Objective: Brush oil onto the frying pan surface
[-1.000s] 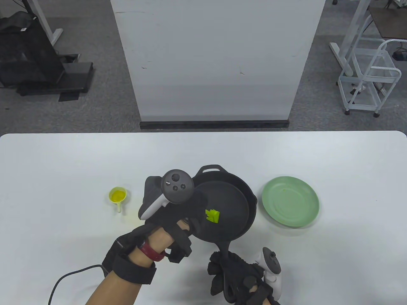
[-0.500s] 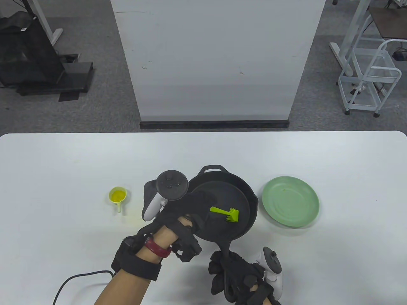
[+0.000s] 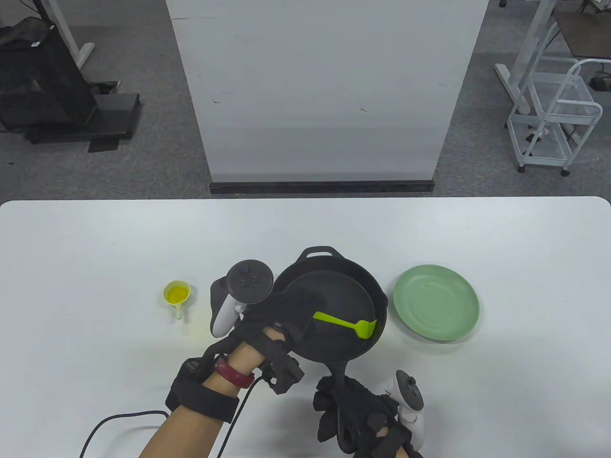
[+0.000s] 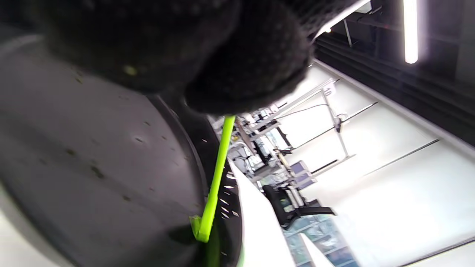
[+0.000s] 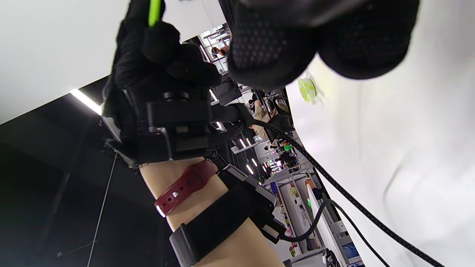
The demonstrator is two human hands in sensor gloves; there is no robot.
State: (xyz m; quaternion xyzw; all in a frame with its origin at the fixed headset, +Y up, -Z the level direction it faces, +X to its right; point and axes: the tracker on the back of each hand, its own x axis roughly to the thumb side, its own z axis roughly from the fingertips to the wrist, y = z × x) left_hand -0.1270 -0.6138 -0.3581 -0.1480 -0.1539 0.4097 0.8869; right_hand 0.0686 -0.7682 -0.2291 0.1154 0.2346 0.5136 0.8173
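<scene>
Table view: left grip (image 3: 286, 315) closed around green brush (image 3: 351, 326), bristles at frying pan (image 3: 334, 305) right wall.

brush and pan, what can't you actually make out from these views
- Brush grip end: table view, hidden under the left hand; left wrist view, gloved fingers cover it.
- Bristles touching the frying pan: left wrist view blurred, brush head cut off by the bottom edge.
- Pan handle: table view, its end is buried in the right hand.
- Oil film on the pan: not discernible on the dark surface.
</scene>
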